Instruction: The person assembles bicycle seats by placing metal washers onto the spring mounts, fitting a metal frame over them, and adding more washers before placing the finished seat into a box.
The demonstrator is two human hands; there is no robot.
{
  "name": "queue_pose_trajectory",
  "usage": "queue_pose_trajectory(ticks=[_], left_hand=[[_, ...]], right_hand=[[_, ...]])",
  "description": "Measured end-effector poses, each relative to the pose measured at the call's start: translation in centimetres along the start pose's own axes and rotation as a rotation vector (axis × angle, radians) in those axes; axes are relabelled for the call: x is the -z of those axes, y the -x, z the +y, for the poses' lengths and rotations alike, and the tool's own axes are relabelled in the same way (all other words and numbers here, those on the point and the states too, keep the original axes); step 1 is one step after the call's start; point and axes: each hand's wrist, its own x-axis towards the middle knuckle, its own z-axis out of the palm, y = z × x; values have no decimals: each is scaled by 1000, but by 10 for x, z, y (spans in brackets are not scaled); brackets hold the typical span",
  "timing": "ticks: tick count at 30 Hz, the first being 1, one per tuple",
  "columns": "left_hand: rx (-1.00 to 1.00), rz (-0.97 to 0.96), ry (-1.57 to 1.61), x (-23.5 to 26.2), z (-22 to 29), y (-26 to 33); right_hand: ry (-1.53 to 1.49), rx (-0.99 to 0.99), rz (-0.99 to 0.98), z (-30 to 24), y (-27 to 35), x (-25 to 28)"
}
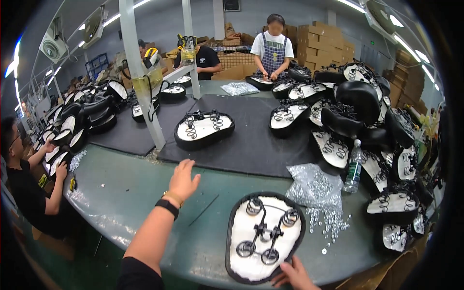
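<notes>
A wide bicycle saddle (249, 263) lies upside down at the table's near edge, its white underside and black coil springs facing up. My right hand (294, 275) grips its lower right rim, with part of the hand cut off by the picture's edge. My left hand (183, 180), wearing a black wristband, reaches forward over the table with its fingers apart and nothing in them. Beyond it, another upturned saddle (203, 128) rests on the black mat (246, 157). A clear bag of metal nuts (314, 186) lies right of the near saddle, with loose nuts spilled beside it.
Saddles are heaped on the right (357, 104) and left (99, 113). A plastic bottle (354, 166) stands by the bag. A white metal post (145, 96) rises from the table. Co-workers handle saddles at the far side (273, 53) and left (29, 179).
</notes>
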Motion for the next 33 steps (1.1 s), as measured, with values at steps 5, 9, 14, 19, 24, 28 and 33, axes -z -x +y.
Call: queue_pose_trajectory(ticks=[5, 9, 14, 19, 24, 28, 33], left_hand=[[21, 75, -426, -53, -47, -96], [-48, 131, -552, -62, -82, -128], [-187, 101, -456, -62, -57, -105], [-350, 123, -207, -44, -16, -40], [-309, 25, 136, -12, 1, 74], [-290, -76, 148, 27, 70, 147], [-386, -105, 112, 67, 154, 222]], right_hand=[[123, -72, -51, 23, -1, 2], [124, -64, 9, 14, 1, -4], [217, -89, 88, -14, 8, -16], [370, 154, 25, 12, -13, -5], [-70, 130, -36, 13, -17, -12], [-322, 87, -56, 5, 37, 8], [-497, 384, 204, 12, 138, 78]])
